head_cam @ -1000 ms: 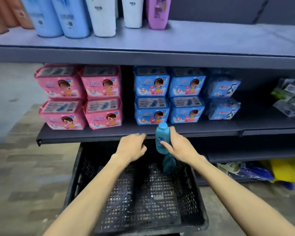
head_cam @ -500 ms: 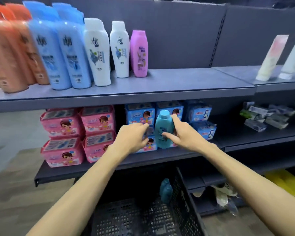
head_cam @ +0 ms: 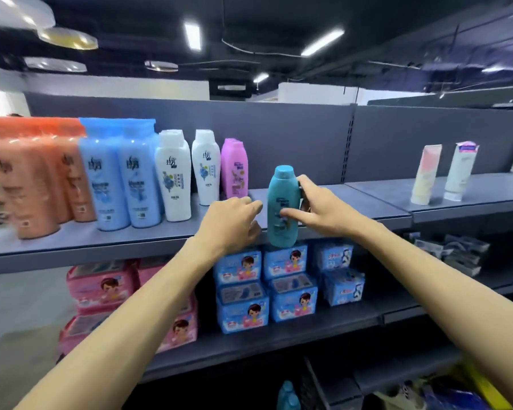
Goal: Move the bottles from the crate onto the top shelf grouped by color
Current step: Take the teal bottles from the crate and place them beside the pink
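Observation:
My right hand grips an upright teal bottle at the front edge of the top shelf, its base level with the shelf lip. Just left of it my left hand hovers with loosely curled fingers and holds nothing. On the shelf stand orange bottles, blue bottles, white bottles and a pink bottle, left to right. Another teal bottle shows at the bottom, in the dark crate, which is mostly out of view.
Two pale tubes stand on the top shelf at the right. Bare shelf lies between the pink bottle and the tubes. On the lower shelf sit pink packs, blue packs and grey packets.
My right hand has lifted the teal bottle from the crate up to the top shelf's edge. My left hand rose alongside it. The view tilted upward.

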Available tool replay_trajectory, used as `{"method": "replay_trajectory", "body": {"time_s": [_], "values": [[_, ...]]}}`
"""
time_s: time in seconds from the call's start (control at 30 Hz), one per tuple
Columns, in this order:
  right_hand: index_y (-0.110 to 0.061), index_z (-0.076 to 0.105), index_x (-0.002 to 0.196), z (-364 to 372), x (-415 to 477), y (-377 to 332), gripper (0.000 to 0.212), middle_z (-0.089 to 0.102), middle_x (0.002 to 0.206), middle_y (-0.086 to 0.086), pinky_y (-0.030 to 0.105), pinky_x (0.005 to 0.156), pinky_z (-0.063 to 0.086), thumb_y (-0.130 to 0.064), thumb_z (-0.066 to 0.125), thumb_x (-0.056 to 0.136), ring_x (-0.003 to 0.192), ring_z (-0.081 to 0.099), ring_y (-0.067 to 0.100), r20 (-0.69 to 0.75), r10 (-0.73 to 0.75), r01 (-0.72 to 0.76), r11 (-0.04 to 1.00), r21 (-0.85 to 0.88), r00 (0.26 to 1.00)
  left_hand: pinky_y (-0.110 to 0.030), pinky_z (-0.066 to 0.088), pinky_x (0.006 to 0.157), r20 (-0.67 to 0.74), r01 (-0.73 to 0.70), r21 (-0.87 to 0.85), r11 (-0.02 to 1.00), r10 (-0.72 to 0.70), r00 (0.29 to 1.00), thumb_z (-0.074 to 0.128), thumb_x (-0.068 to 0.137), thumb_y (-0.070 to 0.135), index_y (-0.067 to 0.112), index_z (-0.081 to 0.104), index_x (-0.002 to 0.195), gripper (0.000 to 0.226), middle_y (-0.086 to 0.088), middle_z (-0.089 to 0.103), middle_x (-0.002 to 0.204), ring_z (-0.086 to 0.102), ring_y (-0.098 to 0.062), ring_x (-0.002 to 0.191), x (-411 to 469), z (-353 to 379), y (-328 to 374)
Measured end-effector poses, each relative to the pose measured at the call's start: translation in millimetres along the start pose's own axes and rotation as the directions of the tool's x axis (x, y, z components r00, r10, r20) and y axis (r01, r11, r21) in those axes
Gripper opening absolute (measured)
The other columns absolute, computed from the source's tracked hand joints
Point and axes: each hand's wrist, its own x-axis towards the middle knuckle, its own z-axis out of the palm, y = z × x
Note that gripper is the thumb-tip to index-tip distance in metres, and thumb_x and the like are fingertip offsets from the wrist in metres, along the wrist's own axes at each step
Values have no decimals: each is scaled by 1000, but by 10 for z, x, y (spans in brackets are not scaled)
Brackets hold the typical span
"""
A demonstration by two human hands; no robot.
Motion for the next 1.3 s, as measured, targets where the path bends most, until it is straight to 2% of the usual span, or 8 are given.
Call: {"method": "replay_trajectory", "body": {"time_s": [0.23, 0.33, 0.63, 0.73, 0.93, 1.1, 1.2, 1.3], "values": [[-19, 43, 117, -218, 399, 119, 37, 67, 112, -4, 18, 63, 42, -39, 65, 94, 74, 59, -1, -19, 36, -36, 999, 5, 999, -33, 42, 61, 30, 29, 37, 999, -30, 999, 51, 87, 29, 17, 50, 96, 15, -1, 59, 91, 59, -28, 87, 436, -77, -35], [-18, 42, 116, -283, 523, 235, 37, 66, 111, -3, 20, 66, 47, -37, 65, 95, 82, 62, 4, -23, 46, -45, 999, 26, 999, -33, 45, 63, 24, 39, 59, 998, -40, 999, 51, 88, 31, 18, 52, 97, 17, 0, 61, 94, 60, -27, 89, 580, -18, -68], [-17, 41, 115, -247, 846, 781, 34, 65, 96, -9, 26, 66, 47, -34, 63, 96, 71, 59, 8, 12, 70, -71, 993, 92, 997, -31, 39, 62, 72, 84, 118, 989, -93, 993, 50, 88, 33, 17, 54, 103, 22, 1, 63, 99, 61, -26, 94, 910, 305, -96], [-19, 41, 112, -200, 936, 952, 32, 68, 101, -5, 30, 67, 50, -34, 64, 95, 69, 58, 11, 16, 81, -83, 986, 147, 997, -33, 42, 63, 69, 93, 122, 988, -102, 992, 50, 88, 33, 18, 55, 107, 25, 1, 64, 101, 61, -26, 94, 1024, 430, -85], [-16, 44, 111, -108, 995, 1110, 33, 66, 99, -6, 25, 61, 50, -32, 67, 93, 66, 57, 0, 13, 111, -110, 955, 275, 994, -33, 41, 64, 91, 109, 139, 984, -123, 988, 50, 87, 34, 19, 56, 109, 27, 1, 65, 103, 62, -25, 96, 1141, 666, -79], [-18, 50, 117, -88, 954, 1142, 44, 65, 108, -6, 28, 68, 55, -32, 76, 85, 74, 66, 11, 94, 160, -175, 968, 178, 983, -33, 43, 64, 96, 106, 132, 986, -119, 988, 50, 87, 34, 19, 56, 110, 28, 2, 65, 102, 62, -24, 94, 1192, 780, -81], [-19, 51, 126, 9, 913, 1169, 56, 61, 112, -7, 24, 72, 47, -34, 80, 80, 87, 62, 12, 87, 199, -206, 975, 82, 976, -33, 45, 64, 87, 105, 135, 985, -117, 989, 50, 86, 35, 20, 57, 109, 29, 2, 65, 101, 62, -24, 94, 1211, 840, -102], [-19, 52, 126, 94, 907, 1191, 60, 62, 113, -6, 22, 68, 44, -36, 82, 77, 89, 60, 10, 52, 227, -230, 970, 79, 973, -33, 46, 65, 85, 102, 132, 986, -114, 990, 51, 86, 36, 19, 57, 107, 28, 1, 66, 101, 62, -25, 94, 1198, 893, -126]]}}
